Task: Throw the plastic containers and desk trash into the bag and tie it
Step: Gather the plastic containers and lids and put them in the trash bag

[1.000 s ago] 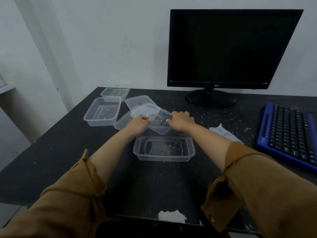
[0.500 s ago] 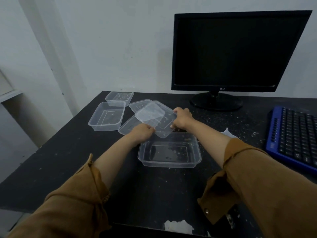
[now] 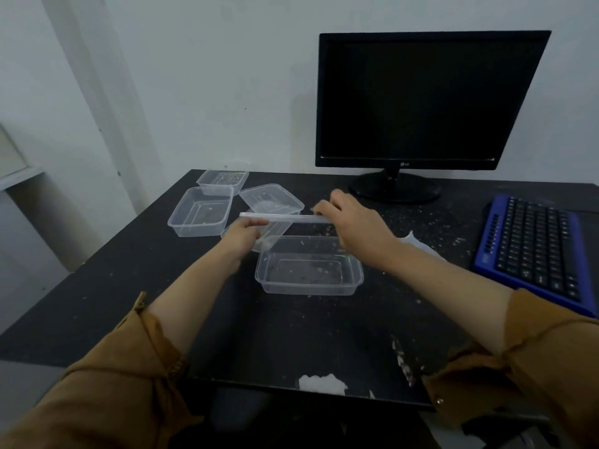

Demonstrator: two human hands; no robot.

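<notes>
Between the two hands a clear plastic lid (image 3: pixel 285 217) hangs level and edge-on. The left hand (image 3: pixel 241 233) pinches one end, the right hand (image 3: pixel 356 225) grips the other, forearms outstretched. Just beneath sits an open container (image 3: pixel 308 288); other containers (image 3: pixel 201 212) lie beyond-left on the crumb-speckled black desk (image 3: pixel 291 335), with a monitor (image 3: pixel 421 98) behind.

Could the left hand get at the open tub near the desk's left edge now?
Probably, once freed: the left hand grips one end of a lid. The tub sits close beside it with nothing between.
</notes>
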